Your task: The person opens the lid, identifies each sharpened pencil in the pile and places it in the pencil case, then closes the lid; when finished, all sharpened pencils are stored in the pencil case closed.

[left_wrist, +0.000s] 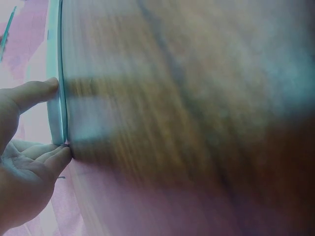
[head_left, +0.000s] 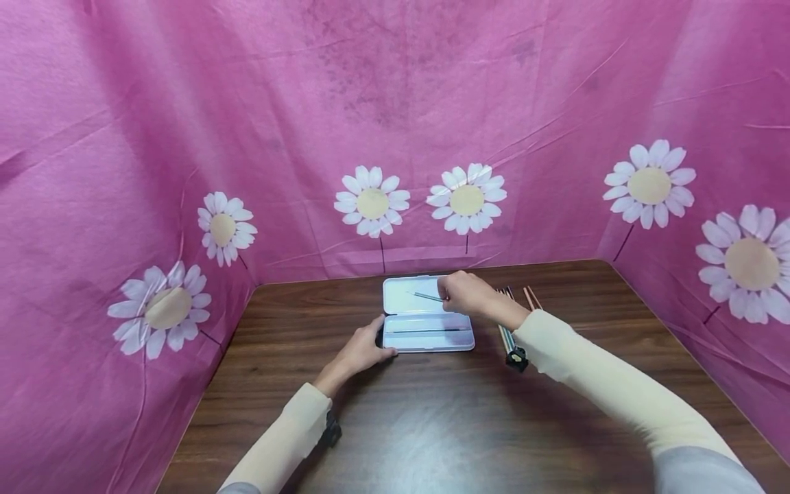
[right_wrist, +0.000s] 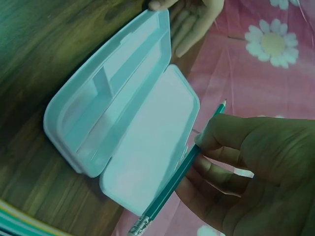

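A white pencil case [head_left: 428, 350] lies opened out on the wooden table, its lid [right_wrist: 152, 142] folded back on the far side. The right wrist view shows compartments in its tray [right_wrist: 93, 115]. My left hand [head_left: 363, 348] holds the case by its left end, thumb on the front side [left_wrist: 53, 110] and fingers round the corner. Over the lid, my right hand [head_left: 469, 295] pinches a green pencil [right_wrist: 174, 184] between thumb and fingers. The pencil's sharpened tip points left in the head view, and its silver eraser end shows in the right wrist view. A thin dark line runs along the tray; I cannot tell whether it is a pencil.
Several pencils [head_left: 505, 337] lie right of the case, partly hidden under the right wrist. Farther right are orange-brown pencils [head_left: 532, 298]. A pink cloth [head_left: 296, 137] with white daisies hangs behind and beside the wooden table [head_left: 278, 315].
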Tool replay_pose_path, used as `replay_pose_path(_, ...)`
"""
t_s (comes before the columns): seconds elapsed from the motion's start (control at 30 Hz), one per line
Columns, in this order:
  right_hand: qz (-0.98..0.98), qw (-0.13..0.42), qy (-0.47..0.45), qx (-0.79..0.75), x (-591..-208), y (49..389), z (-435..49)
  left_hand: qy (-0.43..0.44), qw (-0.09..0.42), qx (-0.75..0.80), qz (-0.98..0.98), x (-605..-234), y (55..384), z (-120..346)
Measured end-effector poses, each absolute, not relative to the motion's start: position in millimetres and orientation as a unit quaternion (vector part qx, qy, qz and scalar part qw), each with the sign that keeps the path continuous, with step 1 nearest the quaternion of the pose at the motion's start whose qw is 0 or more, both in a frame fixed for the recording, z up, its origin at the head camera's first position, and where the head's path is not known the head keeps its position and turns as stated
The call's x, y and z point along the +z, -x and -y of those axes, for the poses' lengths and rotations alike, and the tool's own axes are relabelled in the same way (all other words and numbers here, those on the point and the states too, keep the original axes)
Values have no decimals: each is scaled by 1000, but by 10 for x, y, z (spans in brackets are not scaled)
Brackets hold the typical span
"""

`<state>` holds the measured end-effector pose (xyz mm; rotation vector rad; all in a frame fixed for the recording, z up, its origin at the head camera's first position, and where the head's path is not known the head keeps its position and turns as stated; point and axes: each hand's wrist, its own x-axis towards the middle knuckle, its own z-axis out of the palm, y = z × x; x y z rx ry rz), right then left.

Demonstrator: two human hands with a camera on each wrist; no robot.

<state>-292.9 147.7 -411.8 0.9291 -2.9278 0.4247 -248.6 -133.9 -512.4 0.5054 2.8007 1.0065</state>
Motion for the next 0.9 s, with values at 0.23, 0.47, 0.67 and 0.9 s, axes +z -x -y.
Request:
replay_pose_path(0.23,937,17,-337,91,-4181,2952,-1245,-166,67,340,-924,-5134,2487,1345)
replay_pose_path(0.47,939,-27,-332,82,-4267,2956,-1092,-161,69,346,-922,-5130,2486,1346)
replay_pose_path(0.67,941,-36,-329,71,-4476,3029,-1039,-163,66,346,-921,-5128,2472,1341)
replay_pose_path(0.9,942,-33,-326,74,-4655,3074,-1049,-163,63,347,-922,-5119,2473,1337)
